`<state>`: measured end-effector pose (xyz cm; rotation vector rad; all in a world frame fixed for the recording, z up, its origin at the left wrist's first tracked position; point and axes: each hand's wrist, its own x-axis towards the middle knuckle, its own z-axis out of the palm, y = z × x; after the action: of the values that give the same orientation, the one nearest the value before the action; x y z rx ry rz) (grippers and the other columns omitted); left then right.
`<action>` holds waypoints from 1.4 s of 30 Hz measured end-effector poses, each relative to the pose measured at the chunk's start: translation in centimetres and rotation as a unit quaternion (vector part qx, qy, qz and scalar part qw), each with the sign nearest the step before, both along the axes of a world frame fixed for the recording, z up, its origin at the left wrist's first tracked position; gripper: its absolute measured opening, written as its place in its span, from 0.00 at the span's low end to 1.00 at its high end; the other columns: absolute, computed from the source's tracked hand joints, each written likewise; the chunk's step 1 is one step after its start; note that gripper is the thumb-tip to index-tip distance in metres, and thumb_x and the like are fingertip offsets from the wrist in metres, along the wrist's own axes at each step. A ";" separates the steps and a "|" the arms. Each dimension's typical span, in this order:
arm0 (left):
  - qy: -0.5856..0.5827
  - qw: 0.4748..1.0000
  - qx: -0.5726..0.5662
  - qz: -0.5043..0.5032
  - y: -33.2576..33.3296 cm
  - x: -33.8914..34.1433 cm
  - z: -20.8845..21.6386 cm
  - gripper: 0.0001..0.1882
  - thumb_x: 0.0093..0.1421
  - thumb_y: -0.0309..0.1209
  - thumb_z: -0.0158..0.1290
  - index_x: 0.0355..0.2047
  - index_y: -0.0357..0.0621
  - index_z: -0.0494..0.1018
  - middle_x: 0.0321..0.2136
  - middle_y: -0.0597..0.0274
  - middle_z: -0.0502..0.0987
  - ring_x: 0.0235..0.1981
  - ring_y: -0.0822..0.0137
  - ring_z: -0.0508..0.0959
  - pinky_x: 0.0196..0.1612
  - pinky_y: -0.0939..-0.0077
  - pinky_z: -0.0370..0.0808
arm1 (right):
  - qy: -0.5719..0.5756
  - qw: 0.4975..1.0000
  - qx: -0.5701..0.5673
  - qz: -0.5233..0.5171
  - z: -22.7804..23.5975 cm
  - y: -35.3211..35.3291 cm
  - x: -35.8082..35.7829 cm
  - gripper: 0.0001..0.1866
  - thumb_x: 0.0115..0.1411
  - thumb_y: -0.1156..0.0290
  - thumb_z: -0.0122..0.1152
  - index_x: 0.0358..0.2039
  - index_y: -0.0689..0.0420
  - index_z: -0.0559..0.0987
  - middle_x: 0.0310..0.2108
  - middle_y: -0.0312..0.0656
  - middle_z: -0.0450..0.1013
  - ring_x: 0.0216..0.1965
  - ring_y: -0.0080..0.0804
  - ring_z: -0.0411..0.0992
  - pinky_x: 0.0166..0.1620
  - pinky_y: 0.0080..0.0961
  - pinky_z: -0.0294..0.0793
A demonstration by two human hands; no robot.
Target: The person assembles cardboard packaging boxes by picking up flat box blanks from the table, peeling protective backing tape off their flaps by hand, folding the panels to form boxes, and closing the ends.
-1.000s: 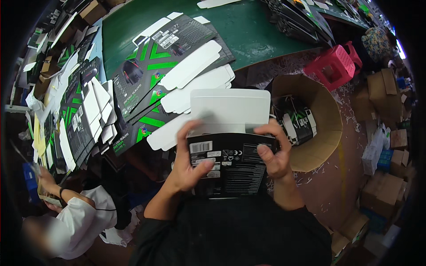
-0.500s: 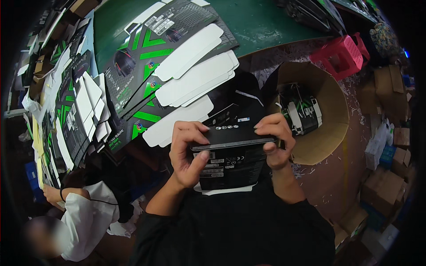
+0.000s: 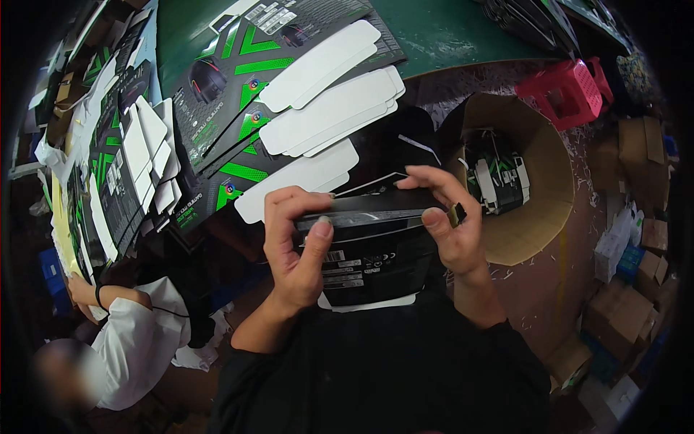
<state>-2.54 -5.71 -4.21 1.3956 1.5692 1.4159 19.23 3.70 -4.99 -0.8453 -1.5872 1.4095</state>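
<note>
Close in front of my body is a black printed cardboard box [image 3: 372, 266], partly folded, with small white print on the side toward me and a white flap at its lower edge. My left hand [image 3: 296, 249] grips its upper left edge, thumb on the near side and fingers over the top. At the upper right edge, my right hand [image 3: 450, 220] does the same. A shiny strip runs along the fold between the thumbs. Black-and-green printed box blanks [image 3: 249, 72] with white flaps [image 3: 329, 112] lie on the table beyond my hands.
To the right stands a large open brown carton [image 3: 538, 217] with black-and-green pieces inside. Past it is a pink plastic stool [image 3: 567, 94]. Brown boxes [image 3: 622, 300] are piled at far right. A co-worker in a white sleeve [image 3: 141, 351] works at left beside more stacked blanks [image 3: 119, 173].
Both hands have shifted slightly up and apart with the box. Its top panel has tipped, so the row of small round marks no longer shows. My right thumb now presses nearer the fold.
</note>
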 end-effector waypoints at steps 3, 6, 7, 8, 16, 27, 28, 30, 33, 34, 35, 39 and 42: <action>-0.032 0.999 0.011 0.009 -0.4 1.1 -0.6 0.14 0.65 0.32 0.52 0.46 0.34 0.72 0.44 0.53 0.71 0.49 0.63 0.73 0.55 0.70 0.66 | -0.082 0.988 0.127 -0.011 -1.1 0.0 0.5 0.26 0.66 0.50 0.61 0.47 0.65 0.78 0.40 0.43 0.79 0.37 0.22 0.75 0.38 0.20 0.73; -0.046 0.999 -0.012 0.020 -0.3 1.5 -0.5 0.14 0.67 0.34 0.52 0.46 0.35 0.72 0.44 0.56 0.71 0.46 0.66 0.73 0.53 0.72 0.67 | -0.078 0.995 0.042 -0.041 0.0 -0.2 0.4 0.26 0.67 0.49 0.59 0.42 0.65 0.78 0.33 0.43 0.80 0.36 0.20 0.75 0.38 0.20 0.73; -0.078 0.996 -0.023 0.022 -0.2 1.6 -0.4 0.14 0.68 0.34 0.52 0.46 0.35 0.72 0.44 0.57 0.71 0.45 0.68 0.73 0.52 0.73 0.67 | -0.088 0.994 -0.031 -0.048 0.2 -0.1 0.5 0.26 0.67 0.49 0.59 0.41 0.65 0.78 0.31 0.42 0.80 0.33 0.18 0.73 0.36 0.19 0.72; -0.056 0.998 -0.018 -0.014 0.1 1.3 -0.1 0.15 0.69 0.34 0.53 0.49 0.35 0.71 0.43 0.59 0.71 0.45 0.70 0.73 0.52 0.75 0.67 | -0.079 0.991 -0.098 -0.054 0.4 0.5 0.7 0.24 0.68 0.50 0.59 0.37 0.65 0.79 0.22 0.37 0.75 0.28 0.15 0.67 0.31 0.18 0.66; -0.167 0.983 -0.078 -0.027 0.9 1.6 -0.2 0.24 0.58 0.18 0.46 0.56 0.34 0.66 0.48 0.55 0.71 0.51 0.65 0.72 0.58 0.71 0.66 | -0.112 0.989 -0.094 0.025 0.3 4.1 1.7 0.22 0.67 0.57 0.62 0.28 0.65 0.79 0.19 0.28 0.63 0.26 0.13 0.57 0.28 0.18 0.57; -0.210 0.972 -0.094 -0.043 1.0 1.8 0.5 0.32 0.59 0.19 0.44 0.64 0.30 0.55 0.57 0.49 0.67 0.60 0.61 0.67 0.66 0.66 0.59 | -0.003 0.985 -0.160 0.068 -1.4 3.6 1.3 0.27 0.55 0.54 0.76 0.44 0.60 0.76 0.37 0.33 0.74 0.38 0.18 0.71 0.43 0.18 0.73; -0.208 0.973 -0.092 -0.043 1.1 2.0 0.7 0.32 0.59 0.19 0.44 0.65 0.30 0.54 0.57 0.49 0.66 0.59 0.62 0.67 0.66 0.65 0.59 | 0.025 0.972 -0.227 0.065 -1.1 3.4 1.4 0.27 0.53 0.57 0.78 0.45 0.59 0.75 0.38 0.34 0.74 0.39 0.19 0.72 0.44 0.19 0.74; -0.198 0.975 -0.092 -0.043 1.2 2.5 0.6 0.32 0.59 0.19 0.44 0.65 0.30 0.53 0.57 0.49 0.66 0.59 0.62 0.66 0.66 0.66 0.59 | 0.041 0.952 -0.302 0.033 -1.4 3.3 1.7 0.28 0.50 0.63 0.80 0.45 0.58 0.73 0.39 0.36 0.73 0.40 0.20 0.72 0.46 0.20 0.75; -0.178 0.978 -0.100 -0.041 1.1 2.8 0.4 0.31 0.59 0.19 0.44 0.64 0.30 0.53 0.57 0.50 0.65 0.59 0.63 0.66 0.65 0.67 0.59 | -0.133 0.981 -0.140 0.030 -1.5 4.1 0.4 0.30 0.41 0.67 0.84 0.41 0.57 0.74 0.37 0.35 0.73 0.38 0.23 0.73 0.44 0.25 0.75; -0.165 0.980 -0.108 -0.040 1.2 2.9 0.4 0.31 0.60 0.19 0.44 0.64 0.31 0.53 0.56 0.50 0.65 0.59 0.63 0.66 0.65 0.67 0.59 | -0.173 0.972 -0.137 0.084 -0.8 4.5 0.5 0.31 0.41 0.69 0.84 0.42 0.56 0.73 0.37 0.34 0.72 0.39 0.20 0.71 0.44 0.23 0.73; -0.164 0.980 -0.111 -0.036 0.9 2.6 0.0 0.31 0.60 0.19 0.44 0.64 0.31 0.53 0.56 0.50 0.65 0.59 0.63 0.66 0.65 0.67 0.59 | -0.206 0.958 -0.134 0.148 0.1 5.1 -0.2 0.32 0.40 0.72 0.84 0.44 0.56 0.73 0.37 0.33 0.72 0.40 0.17 0.69 0.45 0.21 0.71; -0.254 0.963 -0.089 0.014 1.5 2.7 0.1 0.22 0.66 0.21 0.48 0.59 0.34 0.58 0.51 0.55 0.68 0.54 0.68 0.69 0.60 0.72 0.63 | -0.157 0.970 -0.110 0.148 0.5 6.0 0.6 0.35 0.39 0.71 0.84 0.48 0.57 0.74 0.40 0.36 0.72 0.39 0.17 0.68 0.45 0.20 0.70; -0.249 0.966 -0.076 0.008 1.4 2.6 -0.4 0.17 0.65 0.29 0.58 0.48 0.39 0.63 0.40 0.61 0.71 0.44 0.72 0.71 0.51 0.78 0.68 | 0.083 0.956 -0.251 0.128 1.1 5.3 3.2 0.23 0.61 0.56 0.68 0.48 0.59 0.77 0.41 0.38 0.73 0.39 0.18 0.70 0.41 0.15 0.71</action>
<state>0.04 -4.30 -4.61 0.8498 1.3249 1.4766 22.42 9.04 -3.88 -0.7945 -1.2562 2.0675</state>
